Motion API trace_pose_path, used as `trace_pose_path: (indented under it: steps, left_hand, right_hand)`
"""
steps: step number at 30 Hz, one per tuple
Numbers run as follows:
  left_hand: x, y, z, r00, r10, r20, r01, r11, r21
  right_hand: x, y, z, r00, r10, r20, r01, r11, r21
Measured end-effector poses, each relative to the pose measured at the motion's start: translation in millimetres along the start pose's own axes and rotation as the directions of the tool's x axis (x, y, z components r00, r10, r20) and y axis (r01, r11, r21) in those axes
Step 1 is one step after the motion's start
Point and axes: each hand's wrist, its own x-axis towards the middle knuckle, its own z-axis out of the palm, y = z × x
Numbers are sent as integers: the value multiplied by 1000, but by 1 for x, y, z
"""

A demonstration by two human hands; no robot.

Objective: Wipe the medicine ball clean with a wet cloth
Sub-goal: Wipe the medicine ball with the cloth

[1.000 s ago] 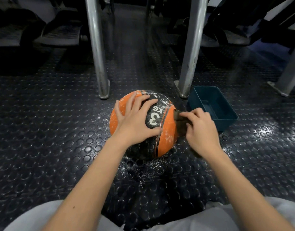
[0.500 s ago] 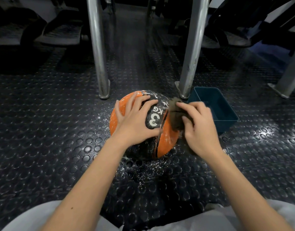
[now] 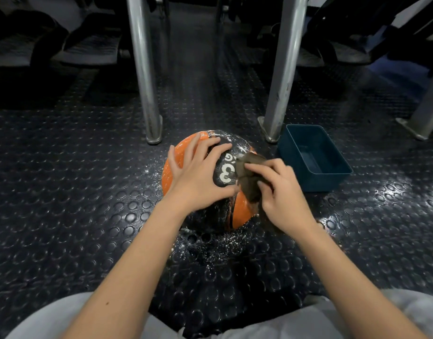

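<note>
Medicine ball, orange and black with a white 3, sits on the dark studded floor among white specks. Left hand lies spread on its top, fingers straight and pressing down. Right hand grips a crumpled brown cloth and holds it against the ball's upper right side, beside the number. Blue tub stands just right of the ball, near a metal post.

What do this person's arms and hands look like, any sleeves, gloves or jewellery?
The left hand and right hand are bare: no gloves, rings, watch or wristbands show. Both arms are uncovered as far as the view reaches, with no sleeves visible.
</note>
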Motion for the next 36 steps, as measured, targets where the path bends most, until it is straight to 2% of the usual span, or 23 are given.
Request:
trace_pose_path:
  steps: [2, 4, 7, 9, 12, 13, 14, 16, 19, 20, 22, 25, 27, 30, 32, 34, 36]
  left_hand:
    - [0, 0, 0, 1000, 7, 8, -7, 1000, 0]
    - [0, 1, 1, 1000, 13, 15, -13, 1000, 0]
    - [0, 0, 1, 1000, 4, 2, -4, 1000, -5]
    - [0, -1, 1, 1000, -1, 1, 1, 1000, -4]
    - [0, -1, 0, 1000, 7, 8, -7, 1000, -3]
    - [0, 0, 0, 1000, 9, 12, -9, 1000, -3]
    - [0, 0, -1, 1000, 12, 17, -11, 1000, -4]
    - [1, -1, -1, 1000, 16, 22, -16, 1000, -16]
    - [1, -3, -6, 1000, 24, -9, -25, 998, -53]
    - [1, -5, -9, 999, 28, -26, -30, 998, -63]
    - [1, -9, -16, 999, 35, -36, -37, 997, -63]
    - [0, -13, -17, 999, 38, 20, -38, 999, -24]
    - [0, -12, -15, 997, 32, 64, -30, 999, -26]
    - [0, -12, -14, 998, 18, 67, -15, 999, -40]
    - [0, -12, -14, 998, 14, 69, -11, 999, -44]
    - [-1, -12, -15, 997, 12, 75, -8, 999, -53]
    - [0, -12, -16, 997, 8, 80, -4, 999, -54]
  right_hand:
    - [2, 11, -3, 991, 121, -47, -127, 979, -158]
    - [4, 14, -12, 979, 155, -135, -174, 975, -139]
    - [4, -1, -17, 992, 36, -124, -33, 999, 31]
    - [2, -6, -8, 999, -13, -37, 14, 1000, 28]
    - [2, 9, -5, 982, 184, 32, -174, 963, -205]
    - [2, 14, -9, 969, 248, 10, -236, 934, -267]
    - [3, 17, -13, 962, 272, -39, -273, 928, -256]
    - [4, 10, -17, 972, 203, -115, -215, 970, -109]
    - [2, -5, -11, 999, 1, -32, -1, 1000, 13]
    - [1, -6, -8, 1000, -1, 15, 1, 1000, 29]
    - [0, -1, -6, 993, 96, 68, -97, 995, 1]
    - [1, 4, -14, 981, 192, -28, -193, 979, -60]
    - [1, -5, -19, 984, 151, -94, -150, 988, 21]
    - [-5, -15, -12, 999, 31, -32, -30, 999, 24]
    - [-6, -7, -6, 993, 115, 22, -112, 988, -105]
    - [-5, 4, -9, 968, 252, 1, -243, 933, -264]
    - [-3, 5, -17, 963, 251, -95, -265, 942, -206]
